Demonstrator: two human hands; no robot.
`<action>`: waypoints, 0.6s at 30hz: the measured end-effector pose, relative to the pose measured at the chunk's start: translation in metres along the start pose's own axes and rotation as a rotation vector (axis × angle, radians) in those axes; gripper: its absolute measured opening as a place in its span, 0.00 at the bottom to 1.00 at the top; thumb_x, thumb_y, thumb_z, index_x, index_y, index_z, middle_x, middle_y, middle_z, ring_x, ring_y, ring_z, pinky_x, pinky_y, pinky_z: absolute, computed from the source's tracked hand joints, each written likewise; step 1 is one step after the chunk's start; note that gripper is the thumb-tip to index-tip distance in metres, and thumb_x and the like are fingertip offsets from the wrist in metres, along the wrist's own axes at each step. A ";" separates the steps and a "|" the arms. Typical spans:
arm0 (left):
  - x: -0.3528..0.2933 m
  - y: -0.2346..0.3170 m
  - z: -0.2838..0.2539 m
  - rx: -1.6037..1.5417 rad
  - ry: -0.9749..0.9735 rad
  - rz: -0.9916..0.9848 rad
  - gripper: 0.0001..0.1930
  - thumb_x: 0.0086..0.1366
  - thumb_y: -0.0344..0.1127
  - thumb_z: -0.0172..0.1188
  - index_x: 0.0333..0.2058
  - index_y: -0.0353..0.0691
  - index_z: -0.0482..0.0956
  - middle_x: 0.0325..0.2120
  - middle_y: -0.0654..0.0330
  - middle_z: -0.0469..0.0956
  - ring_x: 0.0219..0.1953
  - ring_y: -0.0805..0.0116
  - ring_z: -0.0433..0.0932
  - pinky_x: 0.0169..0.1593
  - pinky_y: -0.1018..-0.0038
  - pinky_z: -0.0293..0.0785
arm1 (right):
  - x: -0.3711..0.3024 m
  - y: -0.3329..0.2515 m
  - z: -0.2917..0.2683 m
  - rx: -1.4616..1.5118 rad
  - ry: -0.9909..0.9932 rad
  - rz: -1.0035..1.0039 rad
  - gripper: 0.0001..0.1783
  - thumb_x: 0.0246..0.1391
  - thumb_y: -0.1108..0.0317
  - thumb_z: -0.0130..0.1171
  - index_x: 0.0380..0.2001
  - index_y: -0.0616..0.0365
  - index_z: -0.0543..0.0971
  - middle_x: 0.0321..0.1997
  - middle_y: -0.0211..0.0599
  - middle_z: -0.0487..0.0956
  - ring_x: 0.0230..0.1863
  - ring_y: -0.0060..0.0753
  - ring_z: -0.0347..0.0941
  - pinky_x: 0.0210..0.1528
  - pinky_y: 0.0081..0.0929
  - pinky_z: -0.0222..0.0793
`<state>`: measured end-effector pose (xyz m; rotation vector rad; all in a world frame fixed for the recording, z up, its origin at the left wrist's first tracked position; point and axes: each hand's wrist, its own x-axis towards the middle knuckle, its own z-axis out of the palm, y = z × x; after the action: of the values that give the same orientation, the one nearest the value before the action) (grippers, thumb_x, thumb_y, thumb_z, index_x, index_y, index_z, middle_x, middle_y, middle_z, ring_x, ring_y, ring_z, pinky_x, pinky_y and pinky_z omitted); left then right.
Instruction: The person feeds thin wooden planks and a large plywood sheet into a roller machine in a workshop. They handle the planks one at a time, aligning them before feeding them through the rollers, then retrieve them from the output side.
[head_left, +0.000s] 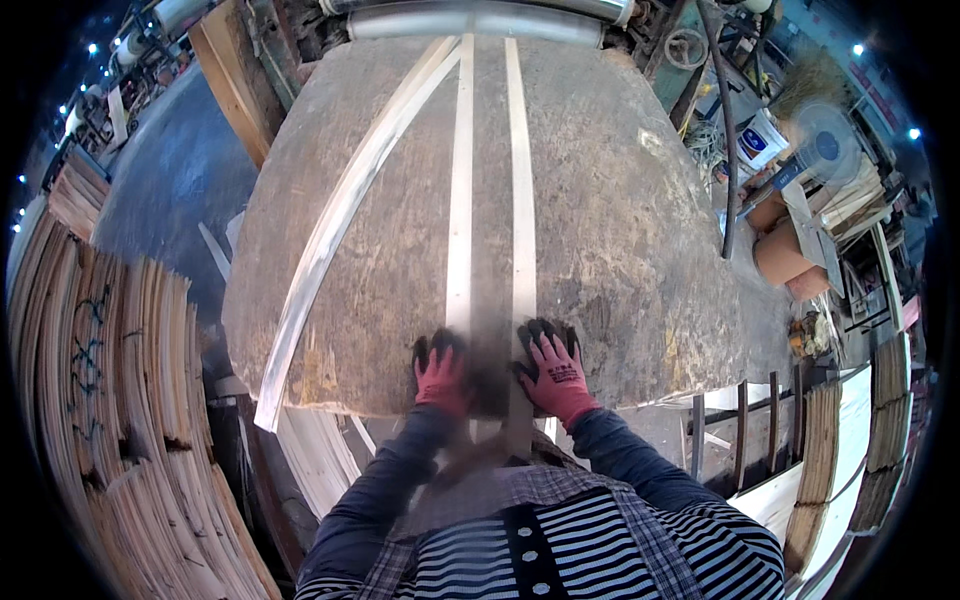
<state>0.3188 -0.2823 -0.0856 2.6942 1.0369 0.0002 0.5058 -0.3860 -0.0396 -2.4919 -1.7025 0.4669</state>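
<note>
My left hand [440, 373], in a pink glove with dark fingertips, lies with its fingers forward at the near end of a long pale wood veneer strip [460, 200]. My right hand [555, 375], gloved alike, is spread flat at the near end of another veneer strip [521, 180]. Its fingers are stretched and apart. A third, slanting piece [330, 230] runs from the far middle to the near left edge; it may be two strips side by side. A blur covers the space between my hands. All these strips lie on a worn brown tabletop [600, 240].
Metal rollers [480, 22] cross the table's far end. Stacked veneer sheets [110, 400] stand at the left, and more stacks [815, 470] at the lower right. On the right are a hanging dark hose [729, 150], a fan [826, 145], a white bucket [762, 140] and a cardboard box [785, 252].
</note>
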 end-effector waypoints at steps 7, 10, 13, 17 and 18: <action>0.134 0.018 -0.008 0.008 0.114 0.015 0.34 0.52 0.52 0.52 0.56 0.45 0.57 0.57 0.52 0.53 0.59 0.50 0.51 0.59 0.49 0.39 | 0.090 0.037 -0.004 -0.001 0.206 0.097 0.33 0.49 0.52 0.44 0.57 0.56 0.58 0.62 0.44 0.54 0.63 0.45 0.47 0.63 0.48 0.36; 0.205 0.019 -0.015 0.043 0.147 -0.026 0.33 0.52 0.52 0.51 0.56 0.45 0.58 0.57 0.54 0.55 0.58 0.52 0.52 0.59 0.50 0.40 | 0.156 0.077 -0.022 -0.028 0.223 0.104 0.33 0.49 0.52 0.46 0.56 0.56 0.59 0.62 0.41 0.54 0.63 0.43 0.47 0.62 0.51 0.37; 0.280 0.009 -0.020 0.091 0.233 -0.025 0.32 0.52 0.52 0.52 0.55 0.45 0.61 0.56 0.55 0.56 0.58 0.52 0.52 0.58 0.49 0.42 | 0.215 0.109 -0.036 -0.013 0.299 0.023 0.32 0.48 0.53 0.46 0.55 0.56 0.60 0.62 0.41 0.55 0.63 0.43 0.48 0.62 0.51 0.39; 0.376 -0.021 -0.025 0.108 0.367 0.003 0.32 0.52 0.51 0.52 0.54 0.44 0.61 0.56 0.54 0.56 0.57 0.52 0.54 0.58 0.50 0.45 | 0.296 0.132 -0.060 -0.028 0.311 0.014 0.31 0.49 0.53 0.45 0.55 0.56 0.61 0.60 0.42 0.57 0.61 0.43 0.50 0.61 0.51 0.39; 0.390 -0.029 -0.031 0.152 0.409 -0.022 0.32 0.52 0.51 0.52 0.54 0.43 0.61 0.56 0.53 0.56 0.57 0.52 0.54 0.58 0.50 0.45 | 0.320 0.141 -0.054 -0.068 0.403 0.001 0.31 0.50 0.53 0.45 0.55 0.57 0.61 0.60 0.41 0.58 0.61 0.43 0.51 0.62 0.51 0.39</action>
<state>0.5880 0.0033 -0.0978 2.8904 1.2198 0.5074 0.7547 -0.1384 -0.0864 -2.4175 -1.5766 -0.0940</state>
